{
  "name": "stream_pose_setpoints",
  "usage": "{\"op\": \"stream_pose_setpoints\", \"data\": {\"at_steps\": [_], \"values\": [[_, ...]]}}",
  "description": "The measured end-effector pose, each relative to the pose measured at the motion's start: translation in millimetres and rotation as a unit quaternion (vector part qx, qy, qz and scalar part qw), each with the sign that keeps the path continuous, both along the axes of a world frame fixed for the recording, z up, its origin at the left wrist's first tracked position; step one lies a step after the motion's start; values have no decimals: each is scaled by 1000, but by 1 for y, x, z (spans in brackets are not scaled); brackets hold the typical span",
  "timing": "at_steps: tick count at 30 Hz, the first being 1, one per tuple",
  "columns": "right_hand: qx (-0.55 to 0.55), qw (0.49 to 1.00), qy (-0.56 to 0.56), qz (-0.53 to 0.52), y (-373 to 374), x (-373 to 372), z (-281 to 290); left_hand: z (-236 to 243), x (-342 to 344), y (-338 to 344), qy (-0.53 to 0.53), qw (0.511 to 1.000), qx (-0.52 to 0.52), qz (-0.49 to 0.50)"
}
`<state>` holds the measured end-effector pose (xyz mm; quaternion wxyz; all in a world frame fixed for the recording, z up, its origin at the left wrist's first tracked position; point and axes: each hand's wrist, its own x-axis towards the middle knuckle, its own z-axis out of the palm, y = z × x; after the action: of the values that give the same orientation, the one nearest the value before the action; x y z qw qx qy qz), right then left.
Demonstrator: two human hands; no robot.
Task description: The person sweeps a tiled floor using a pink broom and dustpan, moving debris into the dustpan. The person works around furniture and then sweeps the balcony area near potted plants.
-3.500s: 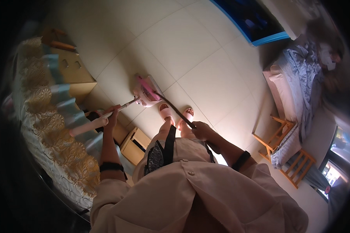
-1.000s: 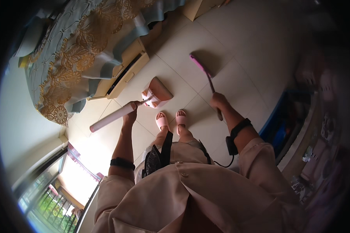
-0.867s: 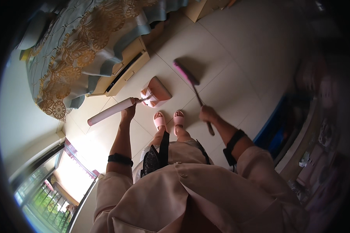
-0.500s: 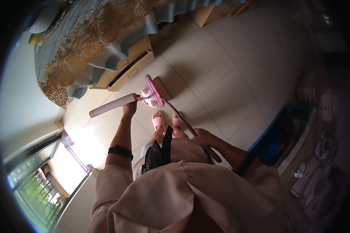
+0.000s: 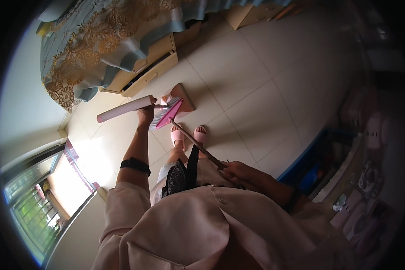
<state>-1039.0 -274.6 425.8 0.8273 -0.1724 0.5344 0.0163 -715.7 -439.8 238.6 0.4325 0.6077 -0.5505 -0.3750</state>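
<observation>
My left hand (image 5: pixel 145 115) is closed around the end of a thick, pale pink handle (image 5: pixel 125 109). A thin rod leads from it towards a pink dustpan (image 5: pixel 187 96), partly hidden behind the broom head. My right hand (image 5: pixel 239 173) is wrapped round the brown stick of a broom (image 5: pixel 201 150), which slants away from my waist. The pink broom head (image 5: pixel 171 115) is turned with its pale bristles towards my left hand, overlapping the dustpan in view. Whether the bristles touch the pan I cannot tell.
My feet in pink slippers (image 5: pixel 200 135) stand on pale floor tiles (image 5: pixel 238 108). Ahead on the left, a patterned cloth (image 5: pixel 99 40) hangs over wooden drawers (image 5: pixel 153 74), one slightly pulled out. A blue bin (image 5: pixel 303 159) stands at the right. A bright barred window (image 5: pixel 36 207) lies at the left.
The broom head has swung left and towards me, turning so its bristles show. The dustpan shows more of its inside. My left hand has shifted slightly left and away.
</observation>
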Motion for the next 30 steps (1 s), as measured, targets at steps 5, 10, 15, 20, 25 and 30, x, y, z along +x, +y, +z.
{"op": "stream_pose_setpoints", "data": {"at_steps": [5,10,15,20,25,30], "values": [[77,997,-20,-18,9,-11,28,-10,6,-7,33,999,23,9],[144,985,-92,31,0,-24,37,-17,14,-9,45,998,37,18],[115,990,-53,62,2,-36,40,-4,27,7,7,990,135,28],[104,993,56,9,17,-60,48,2,34,18,12,988,149,46],[27,992,121,-10,17,-73,25,1,40,26,-7,989,139,47],[-33,995,95,-1,-3,-77,-20,13,40,30,31,980,191,41]]}}
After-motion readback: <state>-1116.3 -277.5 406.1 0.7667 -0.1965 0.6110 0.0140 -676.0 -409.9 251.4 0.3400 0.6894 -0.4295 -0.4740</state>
